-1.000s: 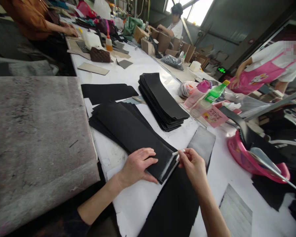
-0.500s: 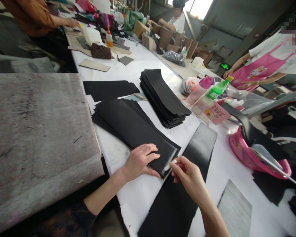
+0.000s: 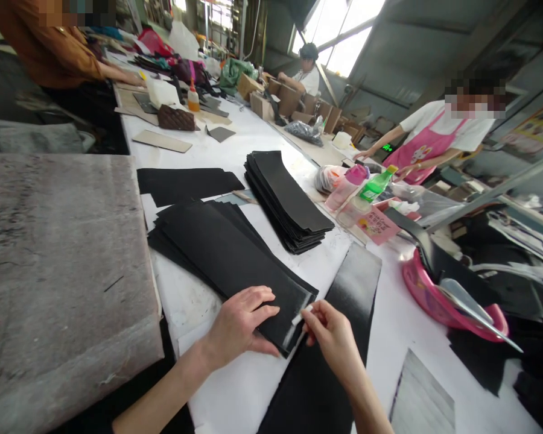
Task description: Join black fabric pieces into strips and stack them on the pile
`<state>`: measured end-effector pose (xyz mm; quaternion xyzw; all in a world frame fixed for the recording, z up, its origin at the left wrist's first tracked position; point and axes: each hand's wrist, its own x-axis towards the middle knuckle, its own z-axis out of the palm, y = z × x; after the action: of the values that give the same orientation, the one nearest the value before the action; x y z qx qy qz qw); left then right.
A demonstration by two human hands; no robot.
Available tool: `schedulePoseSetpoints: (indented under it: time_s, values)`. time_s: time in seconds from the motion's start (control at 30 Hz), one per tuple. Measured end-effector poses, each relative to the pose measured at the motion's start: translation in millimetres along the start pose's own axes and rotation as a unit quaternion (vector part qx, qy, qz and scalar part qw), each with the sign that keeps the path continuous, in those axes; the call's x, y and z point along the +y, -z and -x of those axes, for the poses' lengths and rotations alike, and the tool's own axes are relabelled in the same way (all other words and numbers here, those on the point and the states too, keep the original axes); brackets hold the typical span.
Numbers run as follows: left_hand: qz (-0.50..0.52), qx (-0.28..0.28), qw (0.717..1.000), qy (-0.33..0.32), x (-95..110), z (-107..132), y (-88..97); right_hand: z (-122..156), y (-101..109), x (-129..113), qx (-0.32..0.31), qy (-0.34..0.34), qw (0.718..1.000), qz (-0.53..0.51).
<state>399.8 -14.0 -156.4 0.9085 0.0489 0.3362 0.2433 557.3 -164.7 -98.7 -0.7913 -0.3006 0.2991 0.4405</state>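
My left hand [image 3: 242, 322] lies on the near end of a fanned stack of black sheets [image 3: 221, 247], its fingers spread and the thumb at the near edge. My right hand [image 3: 332, 331] pinches a small white stick [image 3: 301, 314], which looks like chalk, between thumb and fingertips. The stick touches the short end of the top sheet, along a pale, whitish band. Beneath my right hand runs a long black strip [image 3: 348, 283] with a shiny far end. Beyond, a second stack of black sheets [image 3: 292, 196] stands on the white table [image 3: 217, 392].
A grey-topped block or padded board [image 3: 67, 259] stands at the left. On the right are a pink basket [image 3: 419, 289], a green bottle [image 3: 377, 185], a pink bottle [image 3: 344, 188] and a grey sheet [image 3: 423, 395]. Several people work around the table's far parts.
The view has tilted up and shifted, so the table items sit lower and further left. The white stick has moved a little along the sheet's end. Both hands keep their hold.
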Motion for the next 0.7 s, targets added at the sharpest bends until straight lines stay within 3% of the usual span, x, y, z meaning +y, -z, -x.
schedulePoseSetpoints:
  time_s: [0.1, 0.23, 0.4, 0.53, 0.7]
  values:
    - [0.0, 0.01, 1.0, -0.004, 0, -1, 0.0, -17, 7, 3, 0.098, 0.023, 0.995, -0.005]
    - [0.001, 0.019, 1.0, -0.009, 1, -2, -0.5, -23, 9, 3, 0.069, 0.021, 0.997, -0.007]
    - [-0.002, 0.021, 1.0, -0.013, -1, -2, -2.4, -30, 9, 4, 0.145, 0.03, 0.989, -0.003]
    - [-0.003, 0.018, 1.0, -0.014, 0, -2, -1.9, -39, 5, 0, 0.13, 0.039, 0.99, -0.032]
    - [-0.004, 0.026, 1.0, -0.015, 1, -3, -0.7, -38, 3, 0, 0.136, 0.046, 0.987, 0.067]
